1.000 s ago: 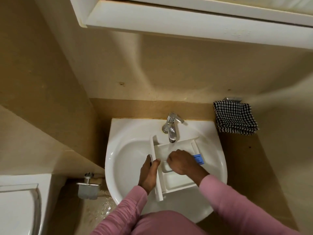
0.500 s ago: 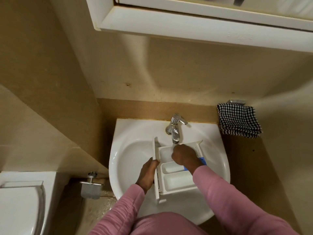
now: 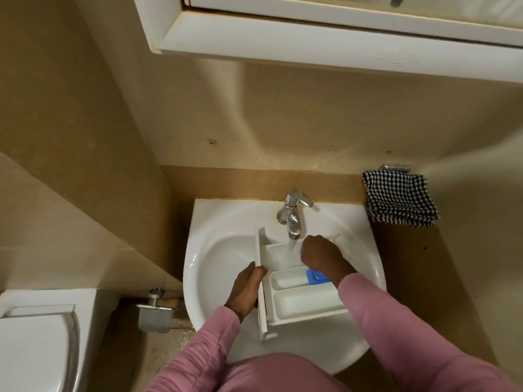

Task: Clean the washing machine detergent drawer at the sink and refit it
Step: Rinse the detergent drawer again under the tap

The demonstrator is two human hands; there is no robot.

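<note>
so the detergent drawer [image 3: 325, 314] is sitting in the sink [image 3: 215, 219], front panel [image 3: 259, 244] standing on edge on the side of my left grip [image 3: 245, 290]. That grip is wrapped round the panel about halfway along, thumb on the top edge and fingers curled down its outer face, so the whole drawer lies just to the inside of it

Three compartments in the thing. The far compartment [image 3: 278, 257] is right under the tap [image 3: 293, 216], with a stream of water [image 3: 291, 246] running into it just beside my right grip [image 3: 322, 256]. The right grip is down in that compartment at its far end from the panel, knuckles up and fingers curled under. Can't tell if it's pinching anything or just pressing on the plastic, the fingertips are hidden. The middle compartment [image 3: 288, 278] has the blue insert [image 3: 317, 277] in it, tucked right under my right wrist. The near compartment [image 3: 305, 304] sits closest to me, between my two sleeves

Off past my right grip a checked cloth [image 3: 400, 199] hangs on the wall, well apart from the sink
</note>
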